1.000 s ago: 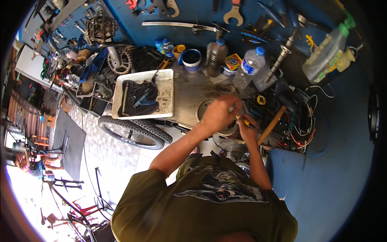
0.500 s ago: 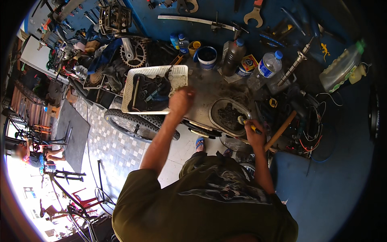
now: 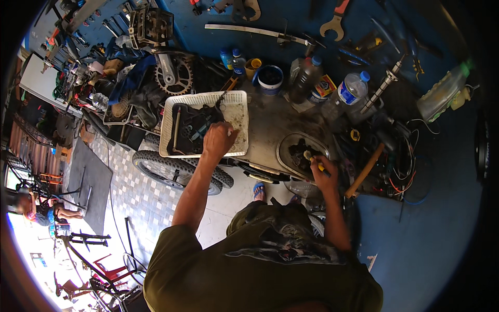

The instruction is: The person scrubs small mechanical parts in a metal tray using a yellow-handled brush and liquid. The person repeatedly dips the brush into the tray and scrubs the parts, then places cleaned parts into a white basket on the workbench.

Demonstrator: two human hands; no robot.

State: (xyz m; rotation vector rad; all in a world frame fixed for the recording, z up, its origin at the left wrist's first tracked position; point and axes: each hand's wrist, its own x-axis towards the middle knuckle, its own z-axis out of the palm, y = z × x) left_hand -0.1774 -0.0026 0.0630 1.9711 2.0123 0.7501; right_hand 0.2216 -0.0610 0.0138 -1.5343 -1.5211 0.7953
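Observation:
My left hand (image 3: 218, 139) hangs over the white perforated plastic basket (image 3: 245, 125), its fingers curled together; whatever they may pinch is too small to make out. Inside the basket lie a dark tray with tools and black parts (image 3: 191, 127). My right hand (image 3: 324, 174) is closed around the yellow-and-black handle of a brush (image 3: 320, 166). The pale bristles point into an oval metal pan (image 3: 280, 151) on the bench. Dark, wet-looking pieces (image 3: 300, 152) lie in the pan, close to the bristles.
Behind the pan stand a dark bottle (image 3: 306, 78), a clear bottle with a blue cap (image 3: 353, 88) and a blue-and-white tub (image 3: 270, 79). A wooden handle (image 3: 365, 171) lies right of the pan. Bicycle wheels (image 3: 171, 169) lean below the basket. A person (image 3: 49, 210) sits far left.
My left hand has moved left and slightly nearer me, from the basket's right rim to over its inside. My right hand keeps the brush at the pan, shifted only slightly.

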